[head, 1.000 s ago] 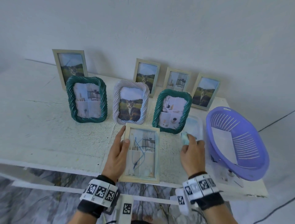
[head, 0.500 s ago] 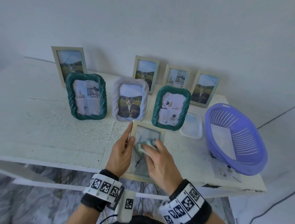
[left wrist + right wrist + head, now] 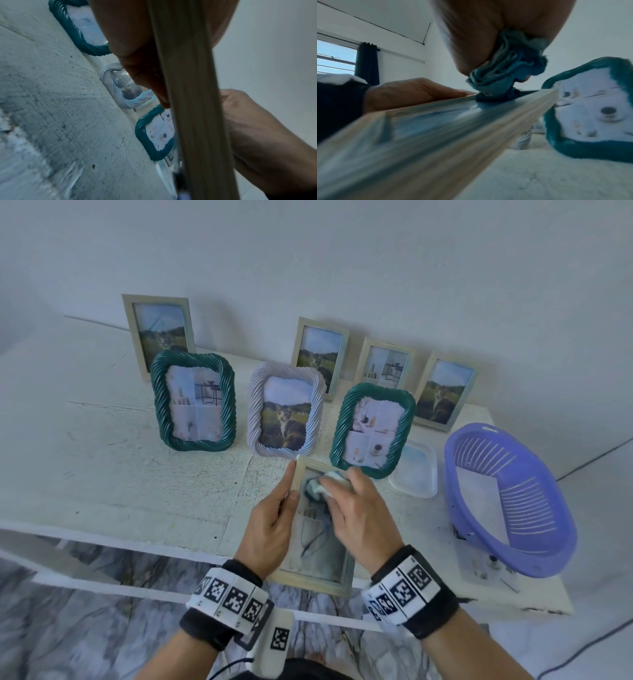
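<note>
A pale wooden picture frame [image 3: 317,577] lies tilted at the table's front edge, its glass marked with blue scribble. My left hand [image 3: 274,518] grips its left side, thumb on the front and fingers behind; the frame's edge [image 3: 193,108] fills the left wrist view. My right hand [image 3: 356,508] holds a bunched blue and white cloth [image 3: 320,486] and presses it on the upper part of the glass. In the right wrist view the cloth [image 3: 506,70] touches the frame [image 3: 436,135].
Three rope-edged frames stand just behind: green [image 3: 193,402], white [image 3: 286,409], green [image 3: 371,429]. Several plain frames lean on the wall. A clear plastic lid [image 3: 416,470] and a purple basket [image 3: 507,498] sit to the right on the white table [image 3: 120,484].
My right hand came from the clear lid with the cloth onto the frame's glass, then slid toward its upper end. The frame has tipped up and shifted slightly right in my left hand.
</note>
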A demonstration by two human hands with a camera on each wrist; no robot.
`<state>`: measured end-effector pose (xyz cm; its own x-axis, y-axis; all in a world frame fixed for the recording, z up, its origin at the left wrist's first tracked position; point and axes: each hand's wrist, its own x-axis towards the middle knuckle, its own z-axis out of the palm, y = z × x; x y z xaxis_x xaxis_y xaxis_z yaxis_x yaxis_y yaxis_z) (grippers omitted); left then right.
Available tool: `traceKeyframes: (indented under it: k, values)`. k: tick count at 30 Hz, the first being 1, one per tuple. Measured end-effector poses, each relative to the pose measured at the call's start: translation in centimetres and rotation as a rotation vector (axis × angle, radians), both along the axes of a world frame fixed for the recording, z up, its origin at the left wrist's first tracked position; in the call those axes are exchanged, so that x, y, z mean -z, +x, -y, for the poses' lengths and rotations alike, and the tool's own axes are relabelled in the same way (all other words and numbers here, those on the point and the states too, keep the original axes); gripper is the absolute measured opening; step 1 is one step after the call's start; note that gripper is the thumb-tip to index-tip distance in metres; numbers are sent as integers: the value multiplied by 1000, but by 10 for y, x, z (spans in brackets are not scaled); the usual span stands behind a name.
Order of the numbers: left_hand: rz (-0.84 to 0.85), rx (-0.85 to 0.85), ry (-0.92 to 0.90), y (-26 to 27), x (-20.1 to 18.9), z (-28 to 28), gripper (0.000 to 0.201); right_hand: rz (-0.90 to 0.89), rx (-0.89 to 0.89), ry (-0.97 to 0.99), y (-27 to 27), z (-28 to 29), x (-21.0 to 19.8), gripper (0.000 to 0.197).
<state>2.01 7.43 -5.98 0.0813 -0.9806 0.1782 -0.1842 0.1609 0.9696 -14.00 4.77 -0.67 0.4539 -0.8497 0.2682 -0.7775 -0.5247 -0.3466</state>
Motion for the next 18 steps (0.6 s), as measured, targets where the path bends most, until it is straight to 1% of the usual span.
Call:
traceKeyframes:
  k: [1, 2, 5, 6, 7, 9, 11, 15, 16, 18]
  values:
    - [1, 4, -9, 1, -1, 1, 50, 14, 24, -2, 3, -1, -1, 24]
    - [5, 6, -17, 3, -2, 1, 50, 30, 8, 12, 7, -7, -2, 25]
    - [-1, -3, -28, 8, -2, 0, 51, -1, -132, 82, 8, -27, 3, 26]
    - [0, -12, -25, 8, 1, 0, 51, -30, -138, 85, 5, -24, 4, 26]
    - [4, -19, -17, 7, 3, 0, 51, -49, -107, 75, 3, -16, 4, 26]
    - [18, -31, -8, 4, 7, 2, 53, -54, 8, 43, 4, -1, 2, 27]
    - [6, -38, -7, 4, 6, 6, 53, -32, 63, 42, 8, -5, -1, 27]
    - [-40, -76, -5, 13, 2, 12, 53, -32, -91, 124, 7, -48, 2, 24]
    - [-46, -80, -7, 13, 1, 12, 53, -49, -93, 123, 4, -48, 2, 23]
    - [-39, -96, -21, 11, 0, 11, 52, -61, -21, 82, 0, -31, 1, 21]
